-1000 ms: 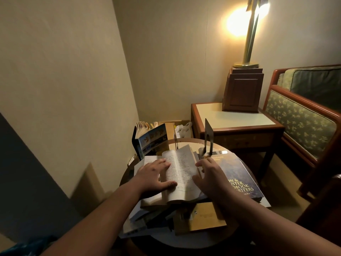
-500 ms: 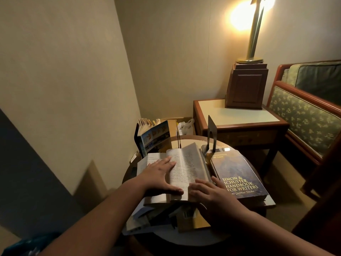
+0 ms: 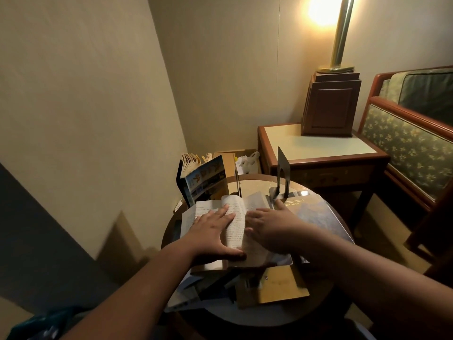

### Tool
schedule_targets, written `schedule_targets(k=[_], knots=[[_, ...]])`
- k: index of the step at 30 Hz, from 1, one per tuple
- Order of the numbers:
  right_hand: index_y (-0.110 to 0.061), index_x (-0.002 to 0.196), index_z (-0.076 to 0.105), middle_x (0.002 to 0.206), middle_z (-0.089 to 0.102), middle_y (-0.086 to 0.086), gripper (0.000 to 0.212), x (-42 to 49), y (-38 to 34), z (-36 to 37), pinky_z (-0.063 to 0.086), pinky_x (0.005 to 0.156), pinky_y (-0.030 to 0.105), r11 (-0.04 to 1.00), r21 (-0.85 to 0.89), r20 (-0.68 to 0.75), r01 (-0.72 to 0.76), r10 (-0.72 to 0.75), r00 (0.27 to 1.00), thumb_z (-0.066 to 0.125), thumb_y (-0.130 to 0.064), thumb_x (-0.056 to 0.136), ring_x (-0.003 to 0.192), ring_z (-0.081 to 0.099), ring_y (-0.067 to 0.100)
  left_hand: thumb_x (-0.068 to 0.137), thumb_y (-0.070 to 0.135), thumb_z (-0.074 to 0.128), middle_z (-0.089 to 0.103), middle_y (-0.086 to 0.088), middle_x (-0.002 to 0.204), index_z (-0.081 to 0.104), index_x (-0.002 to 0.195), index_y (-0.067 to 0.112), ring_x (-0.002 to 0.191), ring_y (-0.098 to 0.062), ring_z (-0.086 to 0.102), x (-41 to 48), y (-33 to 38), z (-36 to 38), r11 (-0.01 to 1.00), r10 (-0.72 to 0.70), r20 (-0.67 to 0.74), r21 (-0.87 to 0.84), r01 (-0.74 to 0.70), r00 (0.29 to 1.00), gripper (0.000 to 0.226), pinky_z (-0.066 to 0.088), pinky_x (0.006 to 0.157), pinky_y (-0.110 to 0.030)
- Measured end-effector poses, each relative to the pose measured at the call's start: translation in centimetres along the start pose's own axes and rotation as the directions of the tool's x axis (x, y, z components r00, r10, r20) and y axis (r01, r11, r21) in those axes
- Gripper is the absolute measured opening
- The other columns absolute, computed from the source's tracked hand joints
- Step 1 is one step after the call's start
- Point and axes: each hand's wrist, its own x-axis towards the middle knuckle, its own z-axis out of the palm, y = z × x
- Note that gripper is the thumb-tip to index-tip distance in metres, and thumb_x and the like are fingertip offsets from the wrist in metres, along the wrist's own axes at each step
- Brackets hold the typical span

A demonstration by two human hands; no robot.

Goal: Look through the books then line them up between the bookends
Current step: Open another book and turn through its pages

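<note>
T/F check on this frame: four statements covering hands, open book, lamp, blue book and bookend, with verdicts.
1. The left hand and the right hand both rest on the pages of the open book. True.
2. The lamp is switched off. False: it is lit and glows against the wall.
3. The blue-covered book lies flat, to the right of the open book. True.
4. The dark bookend lies flat on its side. False: it stands upright on the round table, beyond the right hand.
</note>
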Motion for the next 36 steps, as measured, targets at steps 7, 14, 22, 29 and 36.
schedule_targets(k=[7, 14, 22, 29, 36], knots=[[-0.016, 0.139, 0.049, 0.148, 0.048, 0.002, 0.043, 5.5, 1.3, -2.4, 0.016, 0.115, 0.07, 0.993, -0.116, 0.107, 0.027, -0.015, 0.994, 0.042, -0.039, 0.103, 0.143, 0.036, 0.023, 0.072, 0.078, 0.061, -0.009, 0.011, 0.165, 0.004, 0.156, 0.038, 0.152, -0.019, -0.004, 0.1, -0.1, -0.1, 1.0, -0.014, 0.015, -0.022, 0.015, 1.0, 0.109, -0.002, 0.121, -0.047], [-0.015, 0.152, 0.034, 0.159, 0.03, 0.01, 0.054, 2.9, 0.5, 0.0, 0.017, 0.12, 0.058, 0.99, -0.14, -0.055, 0.009, -0.017, 0.998, 0.041, -0.04, 0.104, 0.146, 0.025, 0.032, 0.071, 0.08, 0.061, -0.008, 0.012, 0.165, 0.007, 0.156, 0.038, 0.152, -0.022, -0.004, 0.0, 0.2, -0.2, 1.0, -0.025, 0.025, -0.011, 0.025, 0.999, 0.109, -0.001, 0.121, -0.049], [-0.018, 0.159, 0.003, 0.167, -0.004, 0.007, 0.069, -5.0, -1.6, 5.6, -0.014, 0.111, 0.049, 0.992, -0.041, -0.114, 0.123, -0.127, 0.985, 0.024, -0.049, 0.101, 0.153, -0.006, 0.034, 0.07, 0.08, 0.062, -0.01, 0.014, 0.164, 0.005, 0.155, 0.04, 0.151, -0.023, -0.006, 0.3, 0.0, 0.0, 1.0, -0.017, 0.035, -0.024, 0.017, 0.999, 0.11, -0.002, 0.121, -0.053], [-0.027, 0.159, 0.014, 0.168, 0.004, -0.005, 0.058, -4.4, -1.2, 3.8, -0.009, 0.12, 0.049, 0.992, 0.098, -0.09, 0.073, -0.064, 0.994, 0.022, -0.049, 0.106, 0.154, -0.003, 0.017, 0.044, 0.103, 0.039, -0.011, 0.016, 0.164, 0.004, 0.154, 0.043, 0.152, -0.023, -0.005, 0.6, -0.8, 0.6, 1.0, 0.008, 0.022, -0.027, -0.007, 1.0, 0.13, -0.002, 0.12, -0.052], [-0.015, 0.155, 0.026, 0.165, 0.021, 0.007, 0.057, 2.8, -0.2, 0.8, 0.009, 0.121, 0.057, 0.979, 0.206, -0.014, -0.006, 0.009, 1.0, 0.024, -0.042, 0.106, 0.152, 0.016, 0.025, 0.048, 0.099, 0.04, -0.011, 0.016, 0.164, 0.005, 0.154, 0.042, 0.152, -0.023, -0.003, 0.6, -1.4, 0.9, 0.999, 0.022, -0.002, -0.046, -0.022, 1.0, 0.125, 0.002, 0.122, -0.05]])
